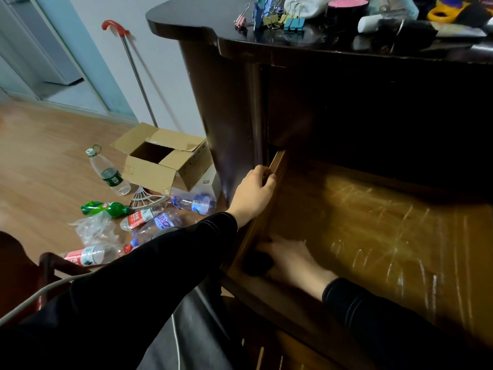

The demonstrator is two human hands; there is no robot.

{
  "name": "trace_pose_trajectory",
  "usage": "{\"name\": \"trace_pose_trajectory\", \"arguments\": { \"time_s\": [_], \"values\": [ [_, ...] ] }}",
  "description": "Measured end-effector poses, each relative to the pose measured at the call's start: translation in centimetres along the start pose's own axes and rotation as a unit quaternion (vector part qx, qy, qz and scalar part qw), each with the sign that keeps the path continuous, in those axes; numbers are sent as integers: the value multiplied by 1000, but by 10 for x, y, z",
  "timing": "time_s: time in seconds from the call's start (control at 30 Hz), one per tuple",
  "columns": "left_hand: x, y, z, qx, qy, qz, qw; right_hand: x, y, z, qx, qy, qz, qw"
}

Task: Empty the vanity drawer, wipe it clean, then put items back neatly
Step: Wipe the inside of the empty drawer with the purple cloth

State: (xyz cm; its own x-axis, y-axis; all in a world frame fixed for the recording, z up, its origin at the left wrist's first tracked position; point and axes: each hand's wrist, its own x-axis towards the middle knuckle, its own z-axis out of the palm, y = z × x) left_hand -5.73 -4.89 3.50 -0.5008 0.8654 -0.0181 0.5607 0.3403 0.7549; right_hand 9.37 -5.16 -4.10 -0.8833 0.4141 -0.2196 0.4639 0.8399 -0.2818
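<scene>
Fingers [268, 179] of left hand [253, 194] curled tight over side wall of pulled-out brown wooden vanity drawer [373, 225], likely to stop it sliding. Right hand [293, 260] down in near left corner, pressed on small dark soft lump [256, 264], maybe a wiping cloth; too blurry to tell if wrapped round it. Drawer floor bare and streaky, so probably mid-wipe. Coloured metal binder clips [269, 18] and white rolled towel [304, 8] parked up on dark shiny bench [192, 22], out of the way, ready to go back.
</scene>
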Motion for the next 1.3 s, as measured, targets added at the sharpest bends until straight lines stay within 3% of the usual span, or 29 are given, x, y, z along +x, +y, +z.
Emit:
{"name": "trace_pose_trajectory", "arguments": {
  "time_s": [0.1,0.3,0.47,0.53,0.63,0.83,1.0,1.2,1.3],
  "values": [
    [1,0,0,0,2,0,1000,6,8,-16,-14,40,43,998],
    [4,-6,2,0,7,4,1000,-20,-19,5,-39,-39,-109,993],
    [4,-7,4,-2,20,6,1000,-10,-7,-13,23,30,-5,999],
    [4,-7,3,1,19,8,1000,-14,-14,-9,3,20,-42,999],
    [3,-7,3,5,17,12,1000,-25,-24,4,-34,-65,-100,992],
    [5,-7,4,3,23,5,1000,-11,-1,-17,35,47,16,998],
    [6,-9,5,5,21,12,1000,-26,-17,4,-23,-72,-105,992],
    [7,-10,5,-2,28,6,1000,-12,4,-21,-1,38,11,999],
    [7,-11,5,-4,27,8,1000,-23,-13,-6,-10,-15,-69,997]
  ]
}}
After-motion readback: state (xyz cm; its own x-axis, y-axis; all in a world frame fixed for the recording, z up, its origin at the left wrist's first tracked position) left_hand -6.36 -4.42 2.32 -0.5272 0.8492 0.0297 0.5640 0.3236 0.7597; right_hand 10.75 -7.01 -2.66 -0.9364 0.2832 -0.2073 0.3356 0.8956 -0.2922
